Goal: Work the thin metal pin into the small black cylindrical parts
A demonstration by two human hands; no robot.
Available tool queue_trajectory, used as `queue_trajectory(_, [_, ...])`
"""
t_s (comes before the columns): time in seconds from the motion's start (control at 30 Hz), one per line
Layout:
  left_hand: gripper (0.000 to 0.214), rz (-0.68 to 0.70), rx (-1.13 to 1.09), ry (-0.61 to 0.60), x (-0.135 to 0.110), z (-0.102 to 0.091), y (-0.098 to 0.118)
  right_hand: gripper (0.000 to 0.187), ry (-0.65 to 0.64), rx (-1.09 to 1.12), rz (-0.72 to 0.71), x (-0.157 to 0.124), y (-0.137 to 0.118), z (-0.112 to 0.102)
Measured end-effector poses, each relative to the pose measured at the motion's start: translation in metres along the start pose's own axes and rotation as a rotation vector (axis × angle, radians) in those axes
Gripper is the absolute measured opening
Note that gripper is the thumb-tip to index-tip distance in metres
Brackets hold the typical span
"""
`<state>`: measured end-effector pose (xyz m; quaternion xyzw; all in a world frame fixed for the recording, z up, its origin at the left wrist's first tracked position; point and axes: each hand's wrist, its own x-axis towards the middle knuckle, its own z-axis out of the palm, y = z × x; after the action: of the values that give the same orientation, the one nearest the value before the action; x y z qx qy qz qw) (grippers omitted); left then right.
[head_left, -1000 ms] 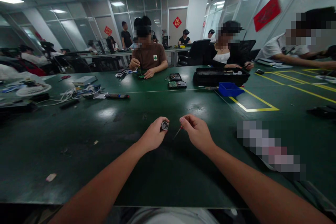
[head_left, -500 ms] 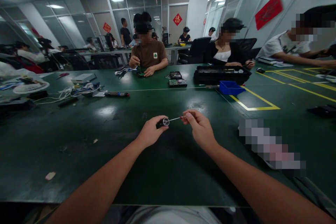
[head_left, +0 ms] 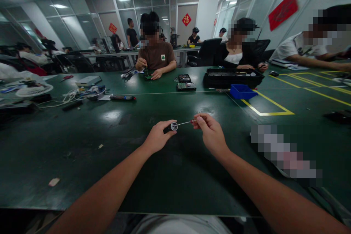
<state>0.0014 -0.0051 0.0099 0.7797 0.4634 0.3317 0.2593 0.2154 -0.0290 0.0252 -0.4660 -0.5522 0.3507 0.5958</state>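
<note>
Over the middle of the green table, my left hand [head_left: 158, 137] is closed round a small dark cylindrical part [head_left: 173, 126] with a pale ring at its open end, which faces right. My right hand [head_left: 210, 131] grips a screwdriver [head_left: 184, 123] by its reddish handle, mostly covered by the fingers. The thin metal shaft points left, and its tip reaches the ringed opening. How deep the tip sits inside I cannot tell.
A blurred-out object [head_left: 285, 153] lies right of my right arm. Farther off are a blue bin [head_left: 243, 91], a long black tray [head_left: 233, 78], hard drives [head_left: 186, 86] and a dark pen-like tool [head_left: 123, 97]. Several people sit around the table.
Almost nothing differs. The whole view has shifted slightly, and both hands keep the same grip on the cylindrical part and the screwdriver.
</note>
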Motion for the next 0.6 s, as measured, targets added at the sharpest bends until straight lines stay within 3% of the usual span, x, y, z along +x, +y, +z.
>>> queue_trajectory(0.3, [0.041, 0.047, 0.047, 0.009, -0.001, -0.001, -0.001, 0.026, -0.027, -0.113, -0.020, -0.001, -0.009, -0.002])
queue_trajectory(0.43, [0.039, 0.062, 0.085, -0.005, -0.001, -0.003, -0.001, 0.041, -0.027, -0.313, -0.007, -0.003, -0.018, -0.005])
queue_trajectory(0.6, [0.038, 0.060, 0.113, -0.018, -0.001, -0.005, 0.002, 0.050, -0.042, -0.380, -0.021, -0.003, -0.018, -0.005])
